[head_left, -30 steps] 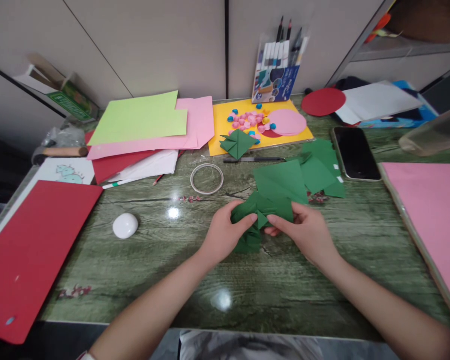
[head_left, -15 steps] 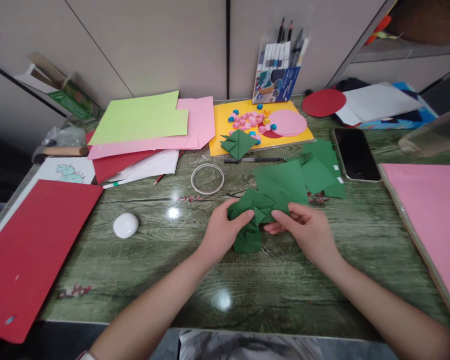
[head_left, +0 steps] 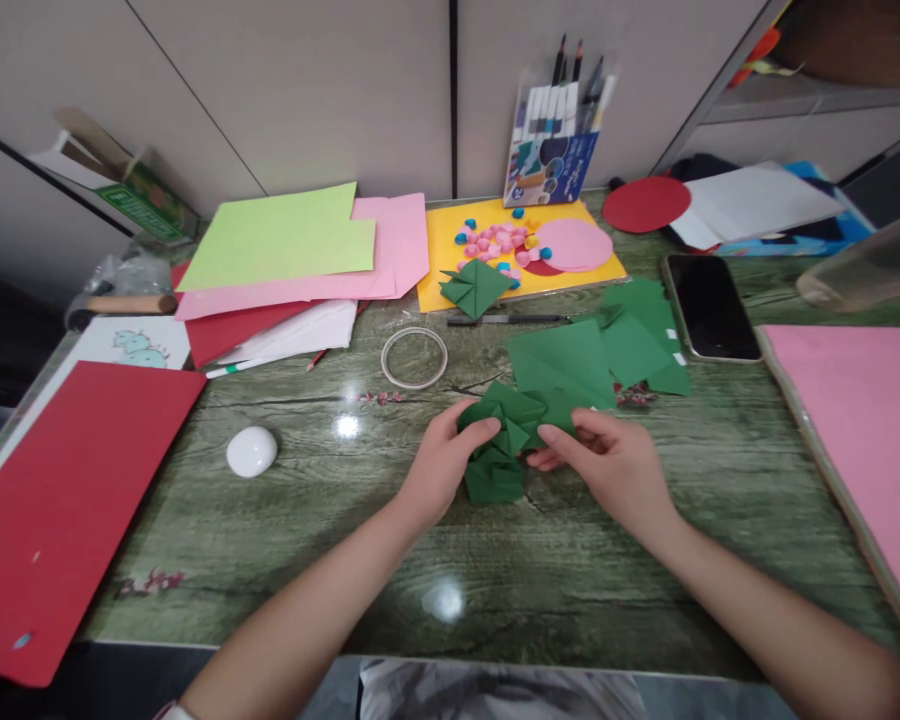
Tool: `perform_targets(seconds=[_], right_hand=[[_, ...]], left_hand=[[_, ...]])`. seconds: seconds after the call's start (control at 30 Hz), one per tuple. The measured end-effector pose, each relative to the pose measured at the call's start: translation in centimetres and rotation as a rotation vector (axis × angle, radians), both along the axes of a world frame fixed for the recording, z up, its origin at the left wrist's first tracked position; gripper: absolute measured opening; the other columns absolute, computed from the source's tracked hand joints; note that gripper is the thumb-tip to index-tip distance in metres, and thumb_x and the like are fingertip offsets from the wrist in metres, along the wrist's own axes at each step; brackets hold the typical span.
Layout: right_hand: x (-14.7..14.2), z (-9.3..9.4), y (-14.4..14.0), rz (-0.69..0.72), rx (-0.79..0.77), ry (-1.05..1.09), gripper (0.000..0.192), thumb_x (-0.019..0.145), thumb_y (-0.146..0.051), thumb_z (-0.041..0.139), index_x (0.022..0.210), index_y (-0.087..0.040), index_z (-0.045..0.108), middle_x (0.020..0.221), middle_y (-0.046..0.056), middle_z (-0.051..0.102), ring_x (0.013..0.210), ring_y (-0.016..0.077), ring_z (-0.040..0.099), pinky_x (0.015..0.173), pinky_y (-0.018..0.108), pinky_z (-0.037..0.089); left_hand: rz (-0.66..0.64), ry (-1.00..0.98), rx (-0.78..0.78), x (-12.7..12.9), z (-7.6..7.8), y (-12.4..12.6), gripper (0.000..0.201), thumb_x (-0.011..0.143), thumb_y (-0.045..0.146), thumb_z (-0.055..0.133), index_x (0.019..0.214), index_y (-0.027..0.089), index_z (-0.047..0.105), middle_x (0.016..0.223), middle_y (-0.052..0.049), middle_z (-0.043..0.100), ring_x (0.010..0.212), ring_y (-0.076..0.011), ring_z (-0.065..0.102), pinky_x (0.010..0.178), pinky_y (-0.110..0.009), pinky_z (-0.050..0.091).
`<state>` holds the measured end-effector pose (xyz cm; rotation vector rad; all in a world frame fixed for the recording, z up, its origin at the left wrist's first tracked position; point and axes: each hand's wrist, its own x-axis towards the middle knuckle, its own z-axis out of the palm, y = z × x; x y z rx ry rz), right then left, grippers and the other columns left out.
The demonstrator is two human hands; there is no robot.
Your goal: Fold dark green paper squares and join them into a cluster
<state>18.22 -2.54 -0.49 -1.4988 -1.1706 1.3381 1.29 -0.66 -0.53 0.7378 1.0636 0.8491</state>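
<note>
A folded dark green paper piece [head_left: 506, 440] is pinched between both of my hands just above the green wood-grain table [head_left: 330, 540]. My left hand [head_left: 442, 465] grips its left side, thumb on top. Holding its right side with thumb and fingers is my right hand [head_left: 607, 465]. Just behind lie loose green paper squares [head_left: 592, 350]. A finished folded green shape [head_left: 476, 287] rests on the front edge of a yellow sheet [head_left: 450, 250].
Red card [head_left: 67, 500] lies at the left, pink card [head_left: 862, 430] at the right, a phone [head_left: 709, 305] beyond it. A tape ring [head_left: 414, 357], a pen [head_left: 506, 319], a white egg-shaped object [head_left: 251, 451], stacked coloured sheets [head_left: 292, 250] and a marker pack [head_left: 551, 150] lie further back.
My fingers have shifted on the green paper; its folds have bunched into a tighter, more compact shape. Both hands stay in about the same place.
</note>
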Motion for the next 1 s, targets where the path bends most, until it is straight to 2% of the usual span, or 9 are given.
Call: perform_targets(seconds=[0.13, 0.27, 0.57, 0.73, 0.8, 0.93, 1.0], right_hand=[[0.0, 0.1, 0.0, -0.010, 0.014, -0.026, 0.043, 0.072, -0.044, 0.066, 0.054, -0.023, 0.032, 0.051, 0.000, 0.064, 0.054, 0.0204, 0.067, 0.050, 0.026, 0.055], [0.1, 0.2, 0.2, -0.012, -0.015, -0.032, 0.045, 0.070, -0.046, 0.066, 0.054, -0.024, 0.030, 0.048, 0.000, 0.062, 0.052, 0.0208, 0.067, 0.045, 0.027, 0.053], [0.8, -1.3, 0.5, -0.014, -0.075, 0.193, 0.045, 0.068, -0.040, 0.071, 0.057, -0.022, 0.031, 0.047, -0.003, 0.060, 0.052, 0.0211, 0.067, 0.047, 0.027, 0.053], [1.0, -1.4, 0.5, -0.003, -0.096, 0.183, 0.048, 0.066, -0.040, 0.072, 0.056, -0.022, 0.029, 0.046, -0.004, 0.057, 0.056, 0.0221, 0.068, 0.048, 0.026, 0.054], [1.0, -1.4, 0.6, 0.017, -0.121, 0.188, 0.045, 0.066, -0.040, 0.072, 0.056, -0.022, 0.032, 0.048, -0.004, 0.057, 0.059, 0.0226, 0.069, 0.050, 0.027, 0.055], [1.2, -0.9, 0.9, 0.071, -0.174, 0.288, 0.031, 0.075, -0.046, 0.063, 0.065, -0.020, 0.047, 0.060, 0.001, 0.067, 0.065, 0.0222, 0.069, 0.059, 0.031, 0.057], [1.2, -0.5, 1.1, 0.051, -0.197, 0.338, 0.033, 0.076, -0.051, 0.059, 0.069, -0.019, 0.051, 0.062, 0.005, 0.069, 0.064, 0.0225, 0.069, 0.060, 0.032, 0.057]], left_hand=[[-0.016, 0.076, 0.086, -0.1, -0.3, -0.1, 0.015, 0.073, 0.024, 0.061, 0.088, 0.020, 0.060, 0.082, 0.000, 0.062, 0.080, -0.0159, 0.057, 0.077, -0.029, 0.044], [0.007, 0.091, 0.106, -0.2, -0.6, 0.0, 0.018, 0.074, 0.026, 0.061, 0.090, 0.020, 0.059, 0.085, -0.001, 0.063, 0.081, -0.0158, 0.057, 0.077, -0.028, 0.044], [-0.033, -0.034, -0.054, -0.5, 0.5, 0.4, 0.023, 0.069, 0.027, 0.068, 0.085, 0.015, 0.057, 0.081, -0.003, 0.063, 0.076, -0.0141, 0.057, 0.072, -0.027, 0.043], [-0.020, -0.045, -0.094, -0.5, 0.6, 0.5, 0.025, 0.067, 0.026, 0.071, 0.082, 0.014, 0.056, 0.080, -0.003, 0.063, 0.074, -0.0136, 0.056, 0.072, -0.027, 0.042], [0.013, -0.024, -0.084, -0.4, 0.4, 0.5, 0.025, 0.066, 0.026, 0.071, 0.082, 0.014, 0.055, 0.077, -0.001, 0.061, 0.072, -0.0125, 0.056, 0.070, -0.026, 0.042], [0.050, 0.032, -0.045, -0.3, 0.1, 0.4, 0.025, 0.066, 0.027, 0.071, 0.080, 0.015, 0.055, 0.074, 0.000, 0.060, 0.069, -0.0114, 0.054, 0.069, -0.025, 0.042], [0.067, 0.041, -0.039, -0.3, 0.1, 0.5, 0.025, 0.065, 0.028, 0.072, 0.078, 0.015, 0.055, 0.072, 0.001, 0.060, 0.067, -0.0112, 0.054, 0.067, -0.025, 0.042]])
